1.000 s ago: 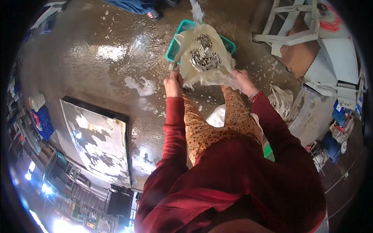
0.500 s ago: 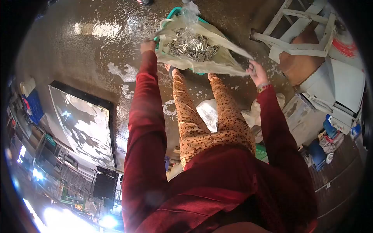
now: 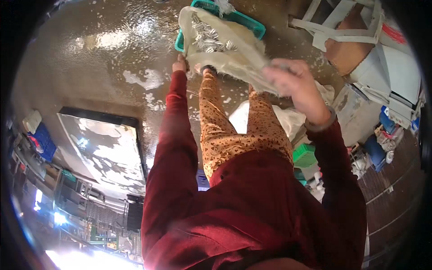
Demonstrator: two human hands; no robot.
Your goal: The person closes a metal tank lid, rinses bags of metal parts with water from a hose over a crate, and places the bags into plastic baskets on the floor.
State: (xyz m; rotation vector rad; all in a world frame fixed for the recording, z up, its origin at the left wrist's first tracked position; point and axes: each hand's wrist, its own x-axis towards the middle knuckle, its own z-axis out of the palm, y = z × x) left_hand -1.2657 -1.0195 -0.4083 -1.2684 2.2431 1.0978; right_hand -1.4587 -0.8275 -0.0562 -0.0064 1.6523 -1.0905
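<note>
A whitish woven sack (image 3: 238,65) hangs wide-mouthed between my hands, with many small shiny metal pieces (image 3: 209,39) inside it. My left hand (image 3: 180,65) is closed on the sack's left edge. Raised closer to the camera, my right hand (image 3: 299,85) has its fingers curled at the sack's right edge; motion blurs the fingertips. Behind and partly under the sack is a teal plastic basket (image 3: 249,23), its far rim showing. Something clear and whitish, perhaps water or a plastic bag, shows at the basket's far rim (image 3: 223,6).
Wet brown floor (image 3: 99,67) with foam patches surrounds my feet. A dark-framed panel (image 3: 105,148) with a wet, reflective top lies at left. White stools (image 3: 337,33) stand at upper right. Behind my legs are white plastic sacks (image 3: 288,119) and a green crate (image 3: 304,156).
My right hand has come up and nearer the camera, drawing the sack's right side inward. The sack's mouth has narrowed, and more of the teal basket shows. My left hand moved slightly down and right.
</note>
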